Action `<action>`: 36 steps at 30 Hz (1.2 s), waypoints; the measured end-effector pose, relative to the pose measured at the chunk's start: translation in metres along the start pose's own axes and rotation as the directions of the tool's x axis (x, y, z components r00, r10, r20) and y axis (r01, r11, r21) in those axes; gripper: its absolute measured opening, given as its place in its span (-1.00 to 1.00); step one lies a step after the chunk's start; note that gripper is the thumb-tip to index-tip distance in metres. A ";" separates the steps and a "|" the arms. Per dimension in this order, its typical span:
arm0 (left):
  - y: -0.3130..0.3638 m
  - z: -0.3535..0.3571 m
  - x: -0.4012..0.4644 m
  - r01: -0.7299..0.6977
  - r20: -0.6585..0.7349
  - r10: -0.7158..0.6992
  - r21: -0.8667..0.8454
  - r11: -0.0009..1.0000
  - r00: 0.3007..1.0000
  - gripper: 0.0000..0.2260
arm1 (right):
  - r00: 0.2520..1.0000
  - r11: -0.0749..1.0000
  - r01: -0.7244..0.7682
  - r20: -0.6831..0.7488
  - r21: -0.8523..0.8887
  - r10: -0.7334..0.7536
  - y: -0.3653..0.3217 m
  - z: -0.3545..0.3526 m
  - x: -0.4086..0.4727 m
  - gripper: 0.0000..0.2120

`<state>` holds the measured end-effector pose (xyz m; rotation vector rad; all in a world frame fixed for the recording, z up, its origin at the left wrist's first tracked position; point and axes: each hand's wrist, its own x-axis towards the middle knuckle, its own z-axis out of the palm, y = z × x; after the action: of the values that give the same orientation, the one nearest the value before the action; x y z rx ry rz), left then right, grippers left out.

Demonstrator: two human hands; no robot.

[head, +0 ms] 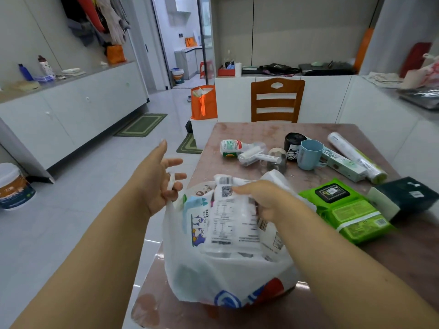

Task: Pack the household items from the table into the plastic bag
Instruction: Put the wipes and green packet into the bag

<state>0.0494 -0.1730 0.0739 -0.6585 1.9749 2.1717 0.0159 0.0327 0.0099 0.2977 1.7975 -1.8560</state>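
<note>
A white plastic bag (213, 279) with blue and red print stands open at the table's near left corner. My left hand (159, 181) hooks the bag's left handle with its lower fingers, the other fingers spread. My right hand (263, 200) grips a clear printed packet (232, 224) in the bag's mouth, beside a baby wipes pack (197, 222) inside the bag. On the table lie a green wipes pack (349, 210), a dark box (406, 195), a blue cup (308, 155), a lint roller (254, 154), a white bottle (231, 148), a film roll (356, 157), a black roll (293, 146).
The brown table (256, 134) has a wooden chair (276, 100) at its far side. A metal tape dispenser (276, 159) and a long box (344, 166) sit among the items. An orange bag (204, 102) stands on a white stool left of the table. White cabinets line both walls.
</note>
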 end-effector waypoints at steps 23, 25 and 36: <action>0.069 0.056 0.007 -0.235 0.060 0.242 -0.098 0.967 0.968 -0.38 | 0.769 0.774 0.614 -0.340 0.156 -0.542 -0.095 -0.085 -0.036 -0.69; 0.085 0.065 0.004 -0.261 0.073 0.269 -0.101 0.960 0.960 -0.37 | 0.748 0.749 0.649 -0.299 0.138 -0.593 -0.112 -0.086 -0.046 -0.70; 0.074 0.082 0.031 -0.149 0.005 0.152 0.246 0.958 0.988 -0.48 | 0.801 0.862 0.403 -0.338 -0.309 -0.495 -0.092 -0.113 -0.014 -0.72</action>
<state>-0.0256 -0.1086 0.1324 -0.5012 2.3205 1.9537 -0.0425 0.1431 0.0861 0.1869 2.5307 -1.9780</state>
